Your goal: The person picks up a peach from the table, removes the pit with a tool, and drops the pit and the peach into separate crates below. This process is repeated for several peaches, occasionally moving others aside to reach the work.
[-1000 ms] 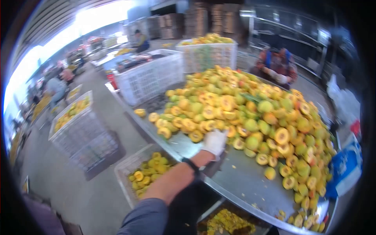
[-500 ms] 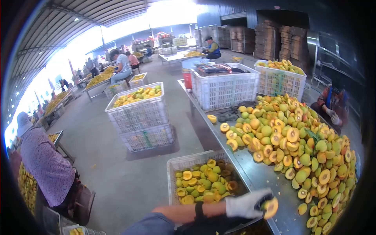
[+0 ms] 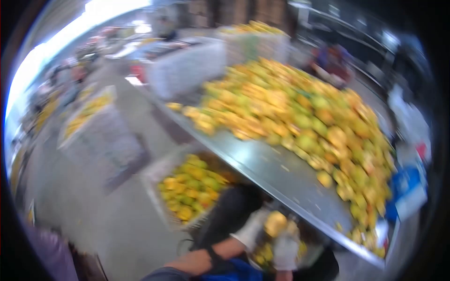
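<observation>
My left hand [image 3: 253, 230], in a white glove with a black band at the wrist, is closed on a halved peach [image 3: 275, 223]. Close beside it, my right hand [image 3: 286, 248], also white-gloved, has its fingers curled near the same fruit. Blur hides whatever those right fingers hold. Both hands are low, in front of the metal table's near edge. More peach halves [image 3: 263, 254] lie below and between them. On the table [image 3: 262, 161] a large heap of halved peaches [image 3: 300, 114] is spread.
A white crate [image 3: 157, 187] of peach halves stands on the floor left of my knee. Stacked crates [image 3: 105, 140] are farther left. Another crate [image 3: 187, 65] sits on the table's far end. Across the table is a person [image 3: 332, 65]; blue-and-white bags [image 3: 407, 192] lie right.
My view has swung right and down, blurring the scene. My left hand has moved from over the table edge to below it, still with a peach half. My right hand has come into view.
</observation>
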{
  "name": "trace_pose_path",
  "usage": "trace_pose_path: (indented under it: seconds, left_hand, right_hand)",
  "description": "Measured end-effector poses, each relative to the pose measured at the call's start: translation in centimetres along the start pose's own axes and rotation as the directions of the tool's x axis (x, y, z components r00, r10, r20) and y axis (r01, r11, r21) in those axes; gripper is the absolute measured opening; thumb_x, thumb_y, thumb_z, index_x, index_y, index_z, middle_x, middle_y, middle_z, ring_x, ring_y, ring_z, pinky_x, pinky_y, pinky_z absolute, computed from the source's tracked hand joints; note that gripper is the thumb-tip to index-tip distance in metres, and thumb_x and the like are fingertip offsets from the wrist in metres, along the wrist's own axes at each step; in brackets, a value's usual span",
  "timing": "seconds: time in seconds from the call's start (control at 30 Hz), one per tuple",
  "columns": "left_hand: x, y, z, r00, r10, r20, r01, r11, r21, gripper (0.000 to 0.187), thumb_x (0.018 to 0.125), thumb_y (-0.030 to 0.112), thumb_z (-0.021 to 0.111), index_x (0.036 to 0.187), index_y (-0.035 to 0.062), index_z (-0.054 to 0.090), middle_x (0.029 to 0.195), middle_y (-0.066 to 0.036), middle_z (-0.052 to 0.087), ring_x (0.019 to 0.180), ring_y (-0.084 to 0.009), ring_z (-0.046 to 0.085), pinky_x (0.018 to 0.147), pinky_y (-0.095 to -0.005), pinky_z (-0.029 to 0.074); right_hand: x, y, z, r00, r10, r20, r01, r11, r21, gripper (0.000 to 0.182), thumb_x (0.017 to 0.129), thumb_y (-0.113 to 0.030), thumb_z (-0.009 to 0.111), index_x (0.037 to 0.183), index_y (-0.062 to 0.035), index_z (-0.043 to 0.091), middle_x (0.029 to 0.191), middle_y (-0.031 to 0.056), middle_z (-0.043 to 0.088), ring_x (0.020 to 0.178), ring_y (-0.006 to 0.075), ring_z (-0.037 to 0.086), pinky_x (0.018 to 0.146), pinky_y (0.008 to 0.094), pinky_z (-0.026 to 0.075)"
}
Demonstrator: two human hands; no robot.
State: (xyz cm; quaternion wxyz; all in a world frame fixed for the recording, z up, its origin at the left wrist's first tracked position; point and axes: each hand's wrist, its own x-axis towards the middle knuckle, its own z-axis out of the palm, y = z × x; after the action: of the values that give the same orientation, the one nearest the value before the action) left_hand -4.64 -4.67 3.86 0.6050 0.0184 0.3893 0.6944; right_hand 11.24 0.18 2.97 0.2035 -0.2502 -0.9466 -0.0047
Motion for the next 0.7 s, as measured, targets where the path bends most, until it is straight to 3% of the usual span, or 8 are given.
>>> trace_pose_path:
  seconds: [0.03,0.07,0.1,0.2,0.3,0.4,0.5,0.7]
  left_hand:
    - [0.3,0.7,-0.4,0.988,-0.143,0.060,0.152,0.965,-0.212,0.049,0.099,0.048,0.045,0.122,0.0060,0.058,0.111,-0.009,0.065,0.100,-0.0212,0.064,0.090,-0.0333,0.052]
    - [0.8,0.7,-0.3,0.993,-0.105,0.051,0.115,0.955,-0.272,0.058,0.099,0.054,0.040,0.124,0.0042,0.057,0.113,-0.011,0.065,0.101,-0.0235,0.064,0.092,-0.0367,0.052]
    - [1.1,0.3,-0.4,0.996,-0.002,0.088,0.022,0.975,-0.222,0.061,0.099,0.056,0.036,0.123,0.0032,0.056,0.115,-0.012,0.064,0.104,-0.0249,0.062,0.093,-0.0382,0.052]
    - [0.8,0.3,0.1,0.984,0.111,0.140,-0.085,0.980,-0.179,0.069,0.098,0.061,0.030,0.123,0.0007,0.054,0.117,-0.014,0.063,0.106,-0.0269,0.061,0.094,-0.0407,0.052]
    - [1.4,-0.6,0.0,0.972,0.144,0.184,-0.135,0.989,-0.061,0.068,0.099,0.060,0.029,0.123,0.0017,0.054,0.114,-0.012,0.063,0.105,-0.0240,0.061,0.093,-0.0382,0.051]
    - [1.2,-1.7,-0.8,0.946,0.217,0.240,-0.249,0.962,0.110,0.059,0.100,0.052,0.037,0.123,0.0007,0.054,0.111,-0.010,0.064,0.100,-0.0199,0.062,0.090,-0.0339,0.052]
    - [0.6,-1.7,-0.8,0.917,0.294,0.269,-0.359,0.901,0.243,0.052,0.099,0.046,0.047,0.123,-0.0003,0.054,0.110,-0.009,0.064,0.097,-0.0173,0.063,0.088,-0.0308,0.052]
    - [0.2,-1.0,-0.2,0.918,0.260,0.301,-0.355,0.876,0.326,0.046,0.096,0.036,0.058,0.121,-0.0024,0.055,0.107,-0.010,0.064,0.093,-0.0153,0.063,0.083,-0.0287,0.053]
  right_hand:
    - [0.6,0.0,-0.4,0.990,-0.129,-0.061,0.109,0.960,-0.258,0.025,0.090,-0.005,0.051,0.113,-0.0010,0.060,0.105,0.0191,0.061,0.104,0.0315,0.059,0.095,0.0404,0.048]
    - [1.3,-0.4,-2.1,0.995,-0.040,-0.087,0.039,0.999,-0.006,0.019,0.085,-0.007,0.058,0.103,-0.0029,0.062,0.100,0.0197,0.060,0.095,0.0302,0.061,0.083,0.0421,0.050]
    - [1.0,-1.2,-2.8,0.903,0.393,0.172,-0.419,0.720,0.554,0.015,0.087,-0.013,0.059,0.099,-0.0035,0.061,0.098,0.0176,0.064,0.086,0.0301,0.063,0.072,0.0425,0.050]
    - [0.8,-2.1,-4.9,0.711,0.483,0.511,-0.697,0.390,0.602,0.022,0.093,-0.026,0.058,0.107,-0.0094,0.060,0.095,0.0186,0.063,0.079,0.0387,0.064,0.070,0.0458,0.052]
    - [1.1,-2.0,-5.0,0.875,0.352,0.332,-0.484,0.634,0.603,0.026,0.094,-0.026,0.057,0.109,-0.0056,0.058,0.096,0.0194,0.063,0.084,0.0405,0.064,0.072,0.0463,0.052]
    - [1.8,-2.3,-5.3,0.771,0.408,0.489,-0.636,0.514,0.575,0.026,0.096,-0.024,0.054,0.111,-0.0038,0.058,0.103,0.0219,0.062,0.089,0.0413,0.062,0.074,0.0467,0.052]
    - [1.2,-2.0,-5.1,0.913,0.264,0.311,-0.403,0.699,0.591,0.026,0.097,-0.025,0.052,0.109,-0.0028,0.058,0.095,0.0228,0.064,0.090,0.0421,0.062,0.074,0.0471,0.051]
    - [1.1,-2.3,-4.4,0.768,0.391,0.508,-0.640,0.434,0.634,0.030,0.097,-0.029,0.051,0.112,-0.0037,0.059,0.098,0.0237,0.065,0.094,0.0423,0.061,0.074,0.0467,0.051]
